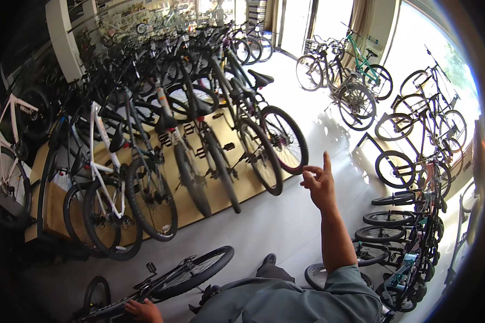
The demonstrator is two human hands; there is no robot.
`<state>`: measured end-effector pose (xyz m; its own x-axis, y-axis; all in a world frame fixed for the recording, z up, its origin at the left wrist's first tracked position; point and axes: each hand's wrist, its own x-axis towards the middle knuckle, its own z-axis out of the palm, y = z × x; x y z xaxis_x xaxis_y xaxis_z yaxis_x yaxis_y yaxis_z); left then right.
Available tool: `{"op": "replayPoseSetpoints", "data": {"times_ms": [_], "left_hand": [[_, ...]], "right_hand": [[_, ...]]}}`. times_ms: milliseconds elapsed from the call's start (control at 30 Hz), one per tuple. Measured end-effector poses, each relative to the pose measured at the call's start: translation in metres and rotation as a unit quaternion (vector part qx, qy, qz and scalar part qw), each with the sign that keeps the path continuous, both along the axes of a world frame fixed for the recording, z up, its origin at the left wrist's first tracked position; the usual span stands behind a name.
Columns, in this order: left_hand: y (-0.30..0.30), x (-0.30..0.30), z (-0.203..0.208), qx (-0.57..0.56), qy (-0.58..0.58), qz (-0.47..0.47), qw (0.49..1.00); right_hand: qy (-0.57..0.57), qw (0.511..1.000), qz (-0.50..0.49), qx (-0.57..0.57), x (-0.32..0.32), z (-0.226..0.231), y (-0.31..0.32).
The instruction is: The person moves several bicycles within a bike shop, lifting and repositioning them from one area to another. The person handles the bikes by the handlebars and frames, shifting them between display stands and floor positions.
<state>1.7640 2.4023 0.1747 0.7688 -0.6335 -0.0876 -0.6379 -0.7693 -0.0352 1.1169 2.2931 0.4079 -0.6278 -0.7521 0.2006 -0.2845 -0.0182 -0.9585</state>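
Note:
My right hand (320,185) is raised out in front at the end of a bare forearm. Its index finger points forward, the other fingers are partly bent, and nothing is in it. Low on the left, my left hand (144,310) has its fingers spread beside the frame of a dark bicycle (161,282); whether it touches the frame I cannot tell. That bicycle's near wheel has a thick black tyre, and a pedal sticks up from its crank. Part of the bicycle lies beyond the lower edge.
A row of bicycles, one with a white frame (99,161), stands on a low wooden platform (194,202). More bicycles line the right side, including a turquoise one (355,48) farther back. Grey floor tiles (253,229) run between the rows. Bright windows (431,37) are behind.

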Motion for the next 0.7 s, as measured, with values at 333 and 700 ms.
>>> {"op": "replayPoseSetpoints", "data": {"times_ms": [333,700], "left_hand": [[-0.050,-0.215,-0.066,0.050,0.108,-0.139,0.983],[-0.151,-0.399,-0.127,0.358,0.369,-0.422,0.746]], "right_hand": [[0.130,0.960,-0.024,-0.248,-0.154,0.099,0.019],[0.191,0.981,-0.021,-0.019,-0.267,0.040,0.040]]}}
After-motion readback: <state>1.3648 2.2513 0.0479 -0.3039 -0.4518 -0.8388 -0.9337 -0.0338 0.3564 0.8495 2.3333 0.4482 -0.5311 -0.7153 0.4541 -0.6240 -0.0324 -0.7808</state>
